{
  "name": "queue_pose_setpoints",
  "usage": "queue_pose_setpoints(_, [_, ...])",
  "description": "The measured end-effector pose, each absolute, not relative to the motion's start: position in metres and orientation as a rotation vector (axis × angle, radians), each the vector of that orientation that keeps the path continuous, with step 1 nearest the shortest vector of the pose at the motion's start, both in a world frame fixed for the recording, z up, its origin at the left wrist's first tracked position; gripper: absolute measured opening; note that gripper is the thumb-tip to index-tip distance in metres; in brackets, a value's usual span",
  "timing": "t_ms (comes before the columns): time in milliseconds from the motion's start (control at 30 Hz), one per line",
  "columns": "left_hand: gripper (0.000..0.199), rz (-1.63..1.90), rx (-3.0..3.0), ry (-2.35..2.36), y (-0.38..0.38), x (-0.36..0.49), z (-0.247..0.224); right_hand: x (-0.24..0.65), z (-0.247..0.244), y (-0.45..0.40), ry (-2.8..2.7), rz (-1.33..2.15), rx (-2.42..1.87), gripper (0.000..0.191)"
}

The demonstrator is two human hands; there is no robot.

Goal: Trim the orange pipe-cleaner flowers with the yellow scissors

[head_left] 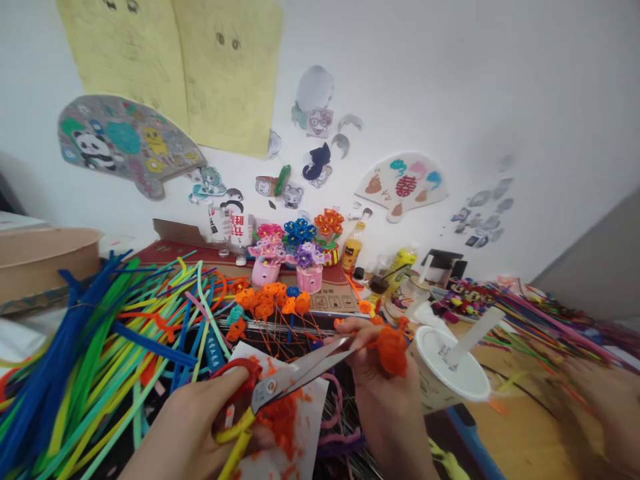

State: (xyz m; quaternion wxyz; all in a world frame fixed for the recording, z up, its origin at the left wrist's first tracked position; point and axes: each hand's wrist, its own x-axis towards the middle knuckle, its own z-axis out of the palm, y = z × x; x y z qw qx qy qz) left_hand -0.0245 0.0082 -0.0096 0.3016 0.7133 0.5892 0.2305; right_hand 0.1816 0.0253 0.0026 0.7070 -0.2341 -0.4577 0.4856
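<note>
My left hand (195, 423) is closed around the red and yellow handles of a pair of scissors (273, 387). The parted blades point up and right, their tips reaching the fingers of my right hand (383, 400). That hand pinches a fuzzy orange chenille-stem piece (393, 350), which hangs at its right side; the exact spot between blades and fingers is partly hidden. Below the scissors lies white paper (307, 413) strewn with orange fuzz clippings. Just behind my hands are several orange chenille flowers (265, 303) on thin wire stems.
Bundled chenille stems (95, 353) cover the left side. A lidded cup (445, 373) with a wide straw stands close to my right hand. Potted chenille flowers (309, 267) and bottles (355, 247) line the back by the wall. Another person's blurred hand (595, 400) is at right.
</note>
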Motion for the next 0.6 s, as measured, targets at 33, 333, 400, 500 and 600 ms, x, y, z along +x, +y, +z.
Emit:
queue_pose_setpoints(33, [0.015,0.576,1.907,1.566,0.008,-0.025,-0.008,0.182,0.002,0.025,-1.021,1.085,-0.518,0.005])
queue_pose_setpoints(333, [0.018,0.464,2.012,1.611,0.007,-0.022,0.004,0.182,0.004,0.024,-1.013,1.105,-0.550,0.007])
queue_pose_setpoints(400, [0.014,0.486,1.999,1.592,0.007,-0.021,0.005,0.184,0.003,0.025,-1.024,1.096,-0.556,0.007])
queue_pose_setpoints(500, [0.018,0.497,1.933,1.529,0.008,-0.021,0.005,0.186,0.001,0.026,-1.058,1.079,-0.563,0.005])
queue_pose_setpoints(600, [0.023,0.461,1.892,1.471,0.008,-0.022,0.004,0.187,0.002,0.027,-1.060,1.054,-0.571,0.006])
